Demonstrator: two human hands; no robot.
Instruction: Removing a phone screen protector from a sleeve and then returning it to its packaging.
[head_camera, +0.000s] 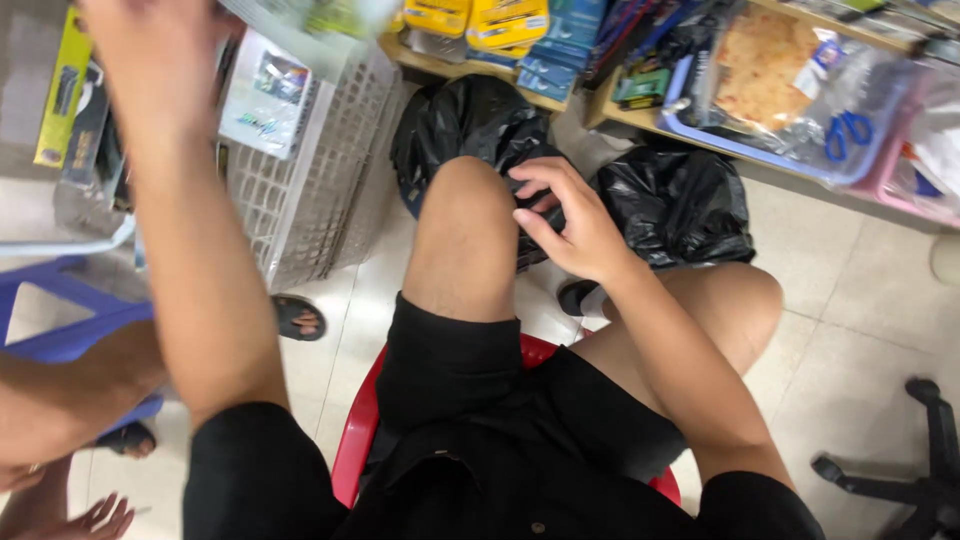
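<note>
I sit on a red plastic stool (352, 440) in black shorts. My left hand (150, 60) is raised at the top left, over a white lattice basket (320, 170) that holds flat packaged goods (268, 95). It is blurred, and whether it holds anything cannot be told. My right hand (565, 215) rests beside my raised knee (465, 200), fingers loosely curled and apart, holding nothing, just above a black plastic bag (475, 115).
A second black bag (680, 205) lies on the tiled floor to the right. Low wooden shelves (640, 118) carry yellow and blue packets and a clear-wrapped tray with blue scissors (848, 130). A blue stool (60, 320) and another person's leg (60, 390) are at left. An office chair base (920, 470) stands at right.
</note>
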